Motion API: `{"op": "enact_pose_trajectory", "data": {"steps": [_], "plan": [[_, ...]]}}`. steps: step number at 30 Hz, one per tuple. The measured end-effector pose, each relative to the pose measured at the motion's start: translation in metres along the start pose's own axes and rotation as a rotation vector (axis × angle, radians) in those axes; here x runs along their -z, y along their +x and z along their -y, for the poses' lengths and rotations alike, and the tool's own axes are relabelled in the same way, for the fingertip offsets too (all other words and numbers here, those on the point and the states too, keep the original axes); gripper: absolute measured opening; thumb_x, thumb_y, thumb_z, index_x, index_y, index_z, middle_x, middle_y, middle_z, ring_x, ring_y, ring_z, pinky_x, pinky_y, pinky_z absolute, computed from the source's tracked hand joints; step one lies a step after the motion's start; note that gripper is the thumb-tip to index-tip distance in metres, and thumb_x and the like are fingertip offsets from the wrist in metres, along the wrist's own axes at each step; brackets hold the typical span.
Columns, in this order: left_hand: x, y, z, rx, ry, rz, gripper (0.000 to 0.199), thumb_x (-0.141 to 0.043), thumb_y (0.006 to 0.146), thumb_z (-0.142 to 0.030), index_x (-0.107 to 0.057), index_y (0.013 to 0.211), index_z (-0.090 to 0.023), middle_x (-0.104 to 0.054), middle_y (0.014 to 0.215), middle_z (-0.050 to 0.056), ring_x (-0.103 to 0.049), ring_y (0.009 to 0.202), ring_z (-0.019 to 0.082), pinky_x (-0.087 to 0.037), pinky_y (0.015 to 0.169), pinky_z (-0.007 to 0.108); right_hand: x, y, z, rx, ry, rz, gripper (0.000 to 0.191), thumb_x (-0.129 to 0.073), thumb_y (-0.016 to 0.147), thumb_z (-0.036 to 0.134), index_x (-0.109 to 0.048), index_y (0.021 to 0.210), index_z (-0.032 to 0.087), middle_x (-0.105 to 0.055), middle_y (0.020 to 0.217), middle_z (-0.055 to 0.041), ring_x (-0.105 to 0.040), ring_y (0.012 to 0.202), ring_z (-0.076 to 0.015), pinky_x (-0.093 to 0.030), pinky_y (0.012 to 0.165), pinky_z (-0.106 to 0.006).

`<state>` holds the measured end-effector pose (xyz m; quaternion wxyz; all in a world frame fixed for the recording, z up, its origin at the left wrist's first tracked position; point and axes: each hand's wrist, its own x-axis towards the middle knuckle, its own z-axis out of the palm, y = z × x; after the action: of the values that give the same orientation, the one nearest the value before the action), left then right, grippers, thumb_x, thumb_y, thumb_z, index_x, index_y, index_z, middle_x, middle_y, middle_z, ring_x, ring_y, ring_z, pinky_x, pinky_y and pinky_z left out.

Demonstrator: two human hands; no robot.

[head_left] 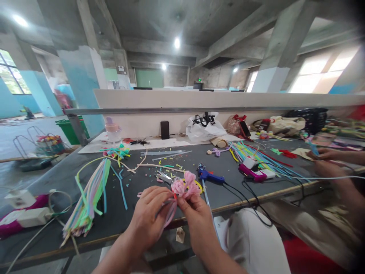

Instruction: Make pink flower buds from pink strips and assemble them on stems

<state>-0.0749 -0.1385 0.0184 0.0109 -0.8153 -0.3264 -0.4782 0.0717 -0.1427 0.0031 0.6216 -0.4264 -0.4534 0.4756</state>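
Observation:
Between my hands is a pink fuzzy flower-like piece point(185, 185) made of several rounded loops, with pink stems hanging below it. My left hand point(151, 209) is closed around the pink stems. My right hand point(195, 213) pinches the base of the pink piece from the right. Just behind it on the dark table lie scissors point(164, 177), partly hidden, and a yellow loop beside the pink piece. A blue glue gun point(211, 176) rests to the right, its black cord trailing over the front edge.
A bundle of pastel pipe cleaners point(88, 201) lies at left, another point(256, 154) at right near a magenta power strip point(252, 173). A bottle point(112, 131), phone point(164, 130) and white bag point(205, 127) stand behind. Another person's hands point(327, 160) work at far right.

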Motion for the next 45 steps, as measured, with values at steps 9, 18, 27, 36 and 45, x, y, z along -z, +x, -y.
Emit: {"op": "enact_pose_trajectory", "data": {"steps": [9,18,27,36,45], "plan": [[-0.013,-0.014,0.005,-0.112,0.084,-0.025,0.022,-0.047,0.084,-0.011,-0.057,0.103,-0.015,-0.065,0.096,0.010,-0.060,0.091,0.018,-0.051,0.082,0.030,-0.005,-0.003,0.005,-0.059,0.046,0.001,0.020,-0.070,0.067,0.034,-0.065,0.070,0.015,-0.065,0.066,-0.0009,-0.056,0.066,-0.0171,-0.044,0.066,-0.029],[-0.014,-0.004,-0.001,0.373,-0.359,0.057,0.016,-0.052,0.082,-0.021,-0.066,0.075,-0.016,-0.066,0.071,0.004,-0.060,0.069,0.015,-0.049,0.064,0.025,-0.003,-0.003,0.007,-0.039,0.010,0.080,0.019,-0.066,0.068,0.030,-0.070,0.082,0.017,-0.069,0.077,-0.0031,-0.060,0.074,-0.0207,-0.047,0.072,-0.032],[-0.028,-0.015,0.007,1.126,-1.637,0.403,0.031,-0.081,0.044,-0.026,-0.060,0.056,-0.009,-0.052,0.044,-0.002,-0.044,0.036,0.005,-0.037,0.039,0.017,-0.002,-0.011,0.022,-0.018,0.036,0.317,0.017,-0.075,0.061,0.034,-0.072,0.066,0.018,-0.065,0.064,-0.0008,-0.058,0.064,-0.0165,-0.048,0.064,-0.027],[-0.008,-0.006,-0.003,0.682,-0.516,-0.125,0.012,-0.062,0.075,-0.024,-0.067,0.084,-0.018,-0.066,0.086,0.004,-0.061,0.083,0.017,-0.049,0.077,0.029,0.007,0.004,0.010,0.116,-0.091,0.121,0.030,-0.068,0.071,0.034,-0.070,0.097,0.020,-0.070,0.097,-0.0071,-0.058,0.100,-0.0262,-0.042,0.091,-0.040],[-0.026,-0.017,-0.020,0.079,0.192,-0.187,0.015,-0.050,0.082,-0.016,-0.061,0.092,-0.017,-0.067,0.084,0.006,-0.063,0.082,0.019,-0.054,0.076,0.032,-0.001,-0.001,0.009,0.105,-0.185,-0.030,0.025,-0.067,0.069,0.035,-0.071,0.087,0.018,-0.071,0.090,-0.0079,-0.062,0.088,-0.0270,-0.048,0.078,-0.037]]}}
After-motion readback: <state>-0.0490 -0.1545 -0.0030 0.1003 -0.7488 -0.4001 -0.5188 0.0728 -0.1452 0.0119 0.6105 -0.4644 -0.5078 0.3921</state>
